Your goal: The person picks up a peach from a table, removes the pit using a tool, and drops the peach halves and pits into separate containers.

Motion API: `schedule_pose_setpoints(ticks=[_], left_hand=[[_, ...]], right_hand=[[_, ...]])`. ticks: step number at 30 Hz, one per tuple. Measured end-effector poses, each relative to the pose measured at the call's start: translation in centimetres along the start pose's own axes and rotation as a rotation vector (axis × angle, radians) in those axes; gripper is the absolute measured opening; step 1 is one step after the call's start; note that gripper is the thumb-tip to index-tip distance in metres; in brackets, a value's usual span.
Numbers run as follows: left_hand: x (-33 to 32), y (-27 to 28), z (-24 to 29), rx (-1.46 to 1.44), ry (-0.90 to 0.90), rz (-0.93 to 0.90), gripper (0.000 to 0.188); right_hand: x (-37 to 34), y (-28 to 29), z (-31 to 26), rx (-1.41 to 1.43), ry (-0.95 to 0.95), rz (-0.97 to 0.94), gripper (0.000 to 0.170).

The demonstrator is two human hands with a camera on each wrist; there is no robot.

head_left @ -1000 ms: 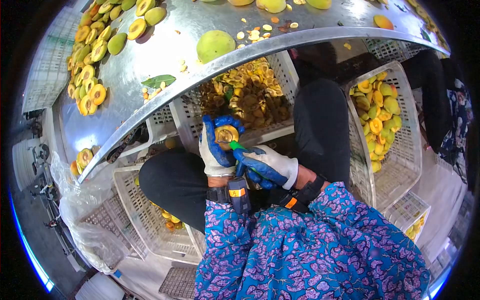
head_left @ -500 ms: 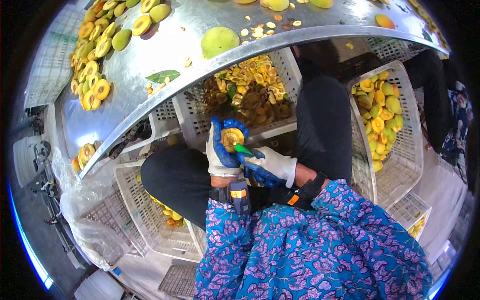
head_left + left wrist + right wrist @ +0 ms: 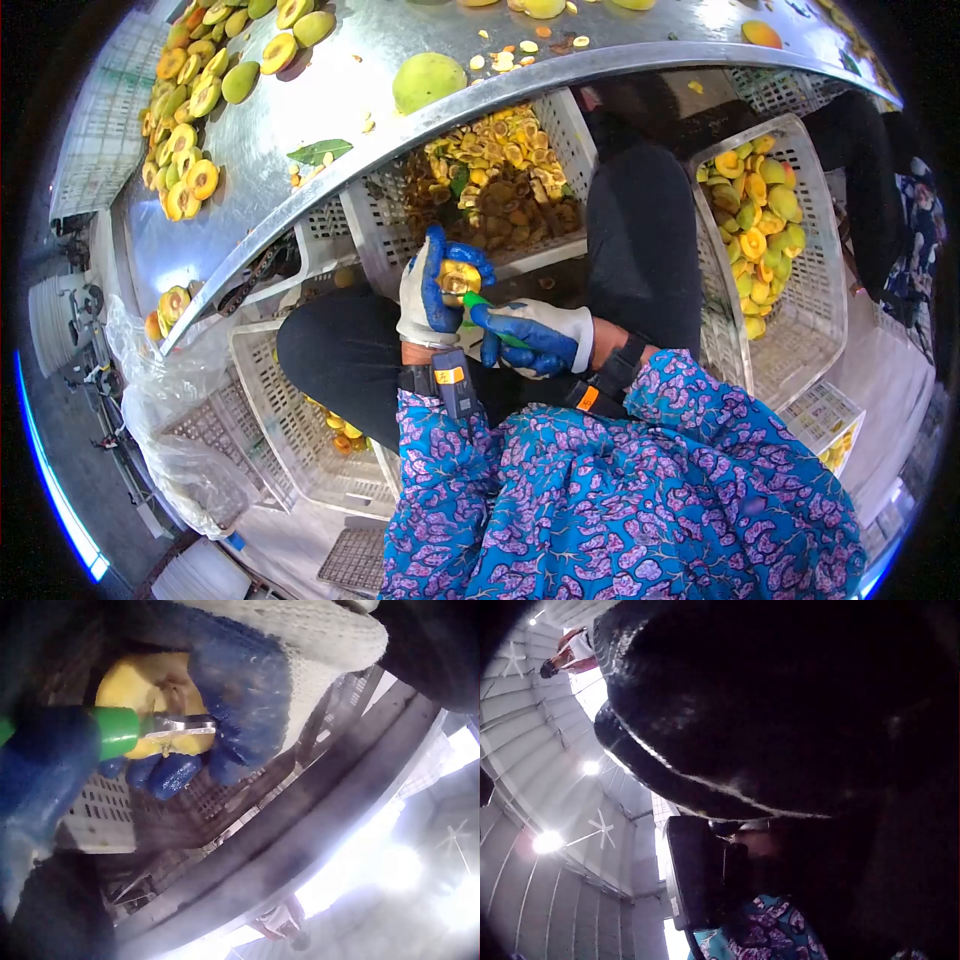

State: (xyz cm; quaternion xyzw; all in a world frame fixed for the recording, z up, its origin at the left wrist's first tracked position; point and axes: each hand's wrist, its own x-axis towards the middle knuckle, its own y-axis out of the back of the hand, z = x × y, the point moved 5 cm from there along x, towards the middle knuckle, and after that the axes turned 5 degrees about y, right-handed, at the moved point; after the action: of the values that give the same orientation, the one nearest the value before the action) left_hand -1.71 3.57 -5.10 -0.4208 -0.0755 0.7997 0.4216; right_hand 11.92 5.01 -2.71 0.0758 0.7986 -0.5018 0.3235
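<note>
Our left hand [image 3: 428, 300] grips a cut yellow fruit [image 3: 458, 277], brownish-centred; our right hand [image 3: 543, 338] grips a green-handled tool [image 3: 118, 733]

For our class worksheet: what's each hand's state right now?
Left hand, blue-and-white gloved: holding a round yellow cut fruit.
Right hand, likewise gloved: holding a green-handled metal tool.

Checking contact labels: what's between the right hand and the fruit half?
A green-handled tool, its metal end over the fruit half; shown in the left wrist view.
</note>
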Motion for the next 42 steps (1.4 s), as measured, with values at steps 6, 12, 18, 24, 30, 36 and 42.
schedule_pose_setpoints(ticks=[6,12,18,24,30,36,42], left_hand=[[-0.5,-1.6,1.0,-0.181,-0.095,-0.019,0.051],[0.8,-0.3,0.0,-0.268,-0.044,-0.055,0.042],[1.8,0.2,-1.4,-0.291,-0.021,0.032,0.041],[1.7,0.7,-0.8,0.018,-0.081,0.123,0.042],[0.8,-0.8,0.5,0.155,-0.176,0.236,0.041],[1.1,-0.5,0.4,0.098,-0.076,0.189,0.039],[2.2,-0.2,-1.2,-0.177,0.079,0.014,0.043]], right_hand=[[-0.5,-1.3,-0.5,0.402,-0.017,-0.304,0.040],[0.7,1.5,-1.8,-0.548,0.336,0.185,0.035],[0.6,0.9,-2.4,-1.283,0.379,0.544,0.030],[2.7,2.3,-1.7,-0.590,0.331,0.207,0.031],[2.4,1.6,-2.4,-0.871,0.429,0.271,0.028],[4.5,3.1,-1.3,-0.587,0.584,0.114,0.024],[3.9,3.4,-1.3,-0.654,0.416,0.178,0.027]])
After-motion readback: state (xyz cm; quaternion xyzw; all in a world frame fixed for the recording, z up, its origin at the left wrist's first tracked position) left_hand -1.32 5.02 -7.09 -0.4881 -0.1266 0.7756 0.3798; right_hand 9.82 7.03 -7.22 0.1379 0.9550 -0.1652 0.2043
